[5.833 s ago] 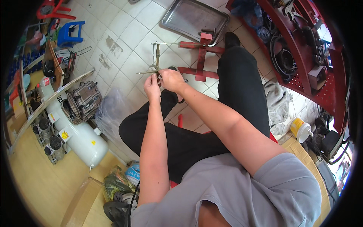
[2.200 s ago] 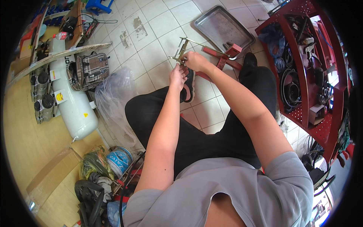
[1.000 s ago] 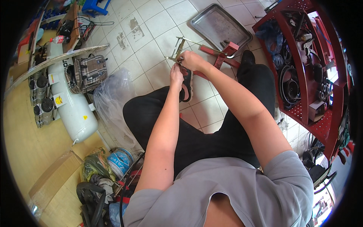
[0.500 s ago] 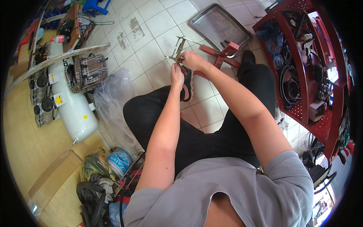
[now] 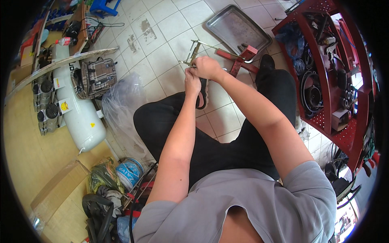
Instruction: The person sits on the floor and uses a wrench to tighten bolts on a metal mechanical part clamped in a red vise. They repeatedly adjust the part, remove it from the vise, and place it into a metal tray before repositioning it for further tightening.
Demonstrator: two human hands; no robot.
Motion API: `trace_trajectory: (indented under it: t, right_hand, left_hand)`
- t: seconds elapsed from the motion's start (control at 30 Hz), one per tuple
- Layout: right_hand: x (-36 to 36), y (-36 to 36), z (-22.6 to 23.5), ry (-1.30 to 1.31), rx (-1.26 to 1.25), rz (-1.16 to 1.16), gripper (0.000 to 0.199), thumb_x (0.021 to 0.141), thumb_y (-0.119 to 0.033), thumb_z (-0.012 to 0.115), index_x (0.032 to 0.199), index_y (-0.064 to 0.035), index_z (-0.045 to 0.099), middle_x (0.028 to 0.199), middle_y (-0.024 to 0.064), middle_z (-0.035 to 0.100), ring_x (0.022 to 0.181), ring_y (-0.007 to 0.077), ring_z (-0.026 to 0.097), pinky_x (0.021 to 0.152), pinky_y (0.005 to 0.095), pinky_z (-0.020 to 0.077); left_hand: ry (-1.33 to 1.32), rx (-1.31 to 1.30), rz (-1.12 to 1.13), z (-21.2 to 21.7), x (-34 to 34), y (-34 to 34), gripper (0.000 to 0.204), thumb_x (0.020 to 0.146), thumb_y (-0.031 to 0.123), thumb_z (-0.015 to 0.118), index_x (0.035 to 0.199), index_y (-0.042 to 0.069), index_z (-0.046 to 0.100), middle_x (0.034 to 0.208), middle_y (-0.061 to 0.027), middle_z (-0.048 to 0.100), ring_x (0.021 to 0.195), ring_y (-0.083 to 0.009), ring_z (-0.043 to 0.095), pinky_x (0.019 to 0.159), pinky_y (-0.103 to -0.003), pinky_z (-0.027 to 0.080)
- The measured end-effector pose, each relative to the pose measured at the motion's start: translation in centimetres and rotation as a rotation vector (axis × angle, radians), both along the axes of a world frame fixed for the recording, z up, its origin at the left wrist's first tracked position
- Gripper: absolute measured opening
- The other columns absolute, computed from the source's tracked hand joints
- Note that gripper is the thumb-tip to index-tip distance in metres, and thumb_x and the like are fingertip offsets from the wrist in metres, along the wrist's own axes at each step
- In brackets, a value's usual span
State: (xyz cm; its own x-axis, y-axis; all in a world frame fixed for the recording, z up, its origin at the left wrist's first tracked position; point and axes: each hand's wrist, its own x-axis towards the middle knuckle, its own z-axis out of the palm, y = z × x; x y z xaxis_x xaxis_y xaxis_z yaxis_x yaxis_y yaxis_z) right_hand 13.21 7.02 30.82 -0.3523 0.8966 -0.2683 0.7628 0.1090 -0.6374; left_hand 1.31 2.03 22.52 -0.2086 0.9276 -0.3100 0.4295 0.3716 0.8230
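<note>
A brass-coloured metal bracket [image 5: 194,52], with thin bars and one long rod running off to the right, is just beyond my hands, above the tiled floor. My right hand [image 5: 208,68] is closed round the near end of the bracket. Directly below it, my left hand [image 5: 193,83] has its fingers pinched together, the tips touching my right hand; what they hold is hidden. Beyond and to the right stands a red metal stand [image 5: 236,67], at the rod's far end. My left foot, in a dark sandal [image 5: 202,99], shows beneath my left hand.
A grey metal tray [image 5: 227,25] lies on the floor ahead. At the right is a red shelf rack [image 5: 332,95] full of parts. On the left are a white tank [image 5: 83,125], a plaid bag [image 5: 100,77], clear plastic sheeting [image 5: 123,99] and a blue-and-white bucket [image 5: 129,173].
My hands have come closer together. The left hand has risen slightly to meet the right, which now covers more of its fingertips. The bracket has barely moved.
</note>
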Motion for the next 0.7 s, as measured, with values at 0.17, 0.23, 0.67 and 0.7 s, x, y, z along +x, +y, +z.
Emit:
trace_trajectory:
  t: [0.17, 0.23, 0.67, 0.7]
  right_hand:
    - [-0.7, -0.3, -1.0, -0.127, 0.123, 0.0, 0.028, 0.08, -0.029, 0.055, 0.077, -0.0036, 0.064, 0.073, 0.0186, 0.065, 0.074, 0.0352, 0.064, 0.068, 0.0441, 0.0516]
    - [-1.5, -0.5, -1.0, -0.109, 0.128, -0.003, 0.028, 0.081, -0.028, 0.053, 0.077, -0.0028, 0.064, 0.073, 0.0194, 0.065, 0.074, 0.0357, 0.064, 0.069, 0.0442, 0.0517]
    - [0.4, 0.0, -0.5, 0.094, 0.045, -0.029, 0.026, 0.079, -0.028, 0.057, 0.091, -0.0074, 0.067, 0.081, 0.0185, 0.065, 0.078, 0.0359, 0.063, 0.069, 0.0448, 0.0504]
    - [0.4, 0.0, -0.4, 0.06, 0.057, -0.008, 0.026, 0.078, -0.028, 0.057, 0.09, -0.0069, 0.067, 0.08, 0.0185, 0.065, 0.078, 0.0357, 0.063, 0.069, 0.0447, 0.0503]
  left_hand:
    - [-0.041, 0.077, -0.058, 0.1, 0.3, 0.2, 0.035, 0.096, 0.033, 0.041, 0.109, 0.001, 0.046, 0.089, -0.0167, 0.062, 0.083, -0.0249, 0.059, 0.073, -0.035, 0.046]
    - [-0.296, 0.176, 0.003, -1.5, -0.2, 0.3, 0.034, 0.096, 0.032, 0.043, 0.11, 0.001, 0.046, 0.091, -0.0146, 0.061, 0.083, -0.0219, 0.059, 0.073, -0.034, 0.046]
    - [-0.595, 0.022, 0.22, -1.4, 1.0, 0.7, 0.031, 0.097, 0.029, 0.041, 0.111, 0.002, 0.047, 0.099, -0.0105, 0.056, 0.088, -0.0186, 0.057, 0.074, -0.029, 0.046]
    - [-0.461, -0.045, 0.081, -1.4, -0.7, 0.8, 0.032, 0.094, 0.029, 0.045, 0.111, 0.002, 0.047, 0.099, -0.0117, 0.055, 0.089, -0.021, 0.057, 0.076, -0.031, 0.046]
